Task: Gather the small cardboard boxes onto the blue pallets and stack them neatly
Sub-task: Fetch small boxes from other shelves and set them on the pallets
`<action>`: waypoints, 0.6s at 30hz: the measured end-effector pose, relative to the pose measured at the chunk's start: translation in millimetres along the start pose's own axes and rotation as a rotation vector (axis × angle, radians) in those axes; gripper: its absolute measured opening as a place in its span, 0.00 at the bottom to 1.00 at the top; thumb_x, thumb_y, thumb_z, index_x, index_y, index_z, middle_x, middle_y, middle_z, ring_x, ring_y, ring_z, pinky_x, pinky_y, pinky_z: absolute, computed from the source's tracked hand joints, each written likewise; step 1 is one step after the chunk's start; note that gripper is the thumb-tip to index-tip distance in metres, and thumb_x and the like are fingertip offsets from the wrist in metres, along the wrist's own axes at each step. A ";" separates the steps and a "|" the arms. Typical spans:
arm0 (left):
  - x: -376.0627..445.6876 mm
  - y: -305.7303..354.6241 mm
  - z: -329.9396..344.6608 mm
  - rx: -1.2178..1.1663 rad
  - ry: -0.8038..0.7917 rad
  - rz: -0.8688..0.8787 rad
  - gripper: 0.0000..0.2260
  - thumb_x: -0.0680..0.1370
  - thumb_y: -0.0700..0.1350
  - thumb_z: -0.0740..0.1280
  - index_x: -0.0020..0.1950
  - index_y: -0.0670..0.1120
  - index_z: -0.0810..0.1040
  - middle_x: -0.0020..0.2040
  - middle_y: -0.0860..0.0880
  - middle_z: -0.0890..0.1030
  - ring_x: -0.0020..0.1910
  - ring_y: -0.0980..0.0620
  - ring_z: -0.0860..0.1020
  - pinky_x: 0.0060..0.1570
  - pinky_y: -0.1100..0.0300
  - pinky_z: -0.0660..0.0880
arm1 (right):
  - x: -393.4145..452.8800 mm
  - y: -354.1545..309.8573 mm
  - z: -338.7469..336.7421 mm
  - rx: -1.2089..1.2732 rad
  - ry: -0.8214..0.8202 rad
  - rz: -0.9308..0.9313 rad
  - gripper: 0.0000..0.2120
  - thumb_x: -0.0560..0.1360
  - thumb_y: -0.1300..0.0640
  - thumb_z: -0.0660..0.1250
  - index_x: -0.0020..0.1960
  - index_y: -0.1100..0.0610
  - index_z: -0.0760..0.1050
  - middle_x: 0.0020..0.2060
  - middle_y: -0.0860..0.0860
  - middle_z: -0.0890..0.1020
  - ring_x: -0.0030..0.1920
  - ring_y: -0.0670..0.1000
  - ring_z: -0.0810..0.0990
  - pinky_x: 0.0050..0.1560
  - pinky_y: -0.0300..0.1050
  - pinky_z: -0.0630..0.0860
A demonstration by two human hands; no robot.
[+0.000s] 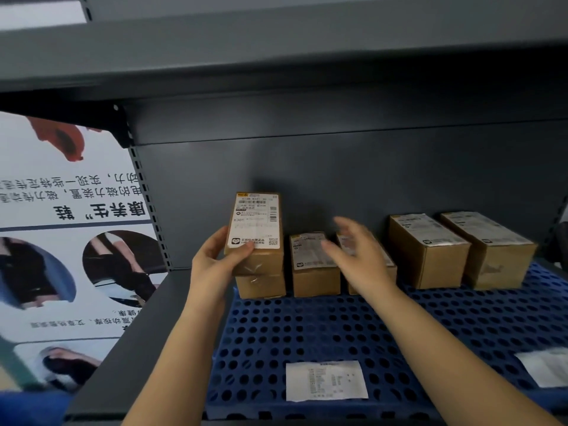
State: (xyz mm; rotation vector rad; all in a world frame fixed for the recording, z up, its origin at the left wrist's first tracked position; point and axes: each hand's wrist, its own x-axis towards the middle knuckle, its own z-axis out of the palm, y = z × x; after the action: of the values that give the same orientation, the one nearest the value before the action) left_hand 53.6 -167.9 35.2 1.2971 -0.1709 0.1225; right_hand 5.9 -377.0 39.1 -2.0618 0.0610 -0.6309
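Setting: dark grey metal shelf bay (pixel 338 179), with a blue perforated plastic pallet (pixel 307 333) lying on its deck.
Left hand: the left hand (pixel 215 256) holds a small brown cardboard box with a white shipping label (pixel 255 235); thumb over the label's lower edge, fingers curled round the box's left side.
Held box: tilted, label facing the camera, lower end resting on or just above a second brown cardboard box (pixel 260 285) at the left end of the row. Cannot tell if the two touch.
Right hand: the right hand (pixel 353 253) is blurred, fingers spread and apart, gripping nothing, raised in front of two low boxes.
Row on pallet: a labelled brown box (pixel 315 272) stands just beside the left stack; the next brown box (pixel 390 269) is mostly hidden by the right hand.
Far right: two larger brown cardboard boxes, one (pixel 427 253) beside the other (pixel 491 250), close together and angled, at the back of the pallet.
Loose paper: a white printed slip (pixel 325 379) lies flat on the pallet's near edge; another white slip (pixel 544 365) lies at the right edge.
Left of bay: a printed poster with upside-down text and photos (pixel 70 241).
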 end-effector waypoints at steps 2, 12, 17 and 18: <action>1.2 2.1 1.9 -0.004 -0.024 0.004 0.27 0.68 0.39 0.73 0.66 0.45 0.72 0.57 0.48 0.81 0.49 0.54 0.82 0.39 0.65 0.78 | -2.4 -22.8 16.4 0.130 -0.185 0.042 0.28 0.74 0.49 0.67 0.72 0.49 0.63 0.64 0.43 0.70 0.60 0.42 0.71 0.58 0.37 0.67; 16.7 -7.9 -1.4 0.486 -0.070 0.169 0.26 0.70 0.50 0.73 0.66 0.48 0.71 0.60 0.53 0.77 0.58 0.55 0.76 0.53 0.62 0.76 | 7.0 -32.5 55.6 0.143 -0.252 0.087 0.27 0.75 0.52 0.67 0.71 0.51 0.64 0.63 0.43 0.74 0.63 0.43 0.71 0.55 0.34 0.66; 28.0 -19.3 -6.8 0.573 -0.088 0.063 0.26 0.71 0.54 0.71 0.66 0.46 0.71 0.61 0.50 0.78 0.60 0.52 0.76 0.60 0.51 0.75 | 15.4 -30.1 62.3 -0.027 -0.283 0.052 0.24 0.77 0.50 0.64 0.71 0.52 0.65 0.66 0.47 0.74 0.65 0.46 0.71 0.56 0.34 0.64; 29.9 -20.5 -6.9 0.559 -0.091 0.042 0.26 0.71 0.55 0.70 0.66 0.46 0.72 0.60 0.50 0.78 0.58 0.52 0.77 0.57 0.55 0.76 | 16.9 -29.8 63.5 -0.035 -0.269 0.055 0.24 0.77 0.49 0.64 0.71 0.53 0.65 0.66 0.48 0.74 0.65 0.46 0.71 0.55 0.34 0.64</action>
State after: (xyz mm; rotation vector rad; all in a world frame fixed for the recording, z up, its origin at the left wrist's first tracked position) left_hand 87.2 -166.9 19.8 1.8583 -0.2531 0.1535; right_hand 43.6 -315.6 43.5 -2.1535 -0.0275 -0.3167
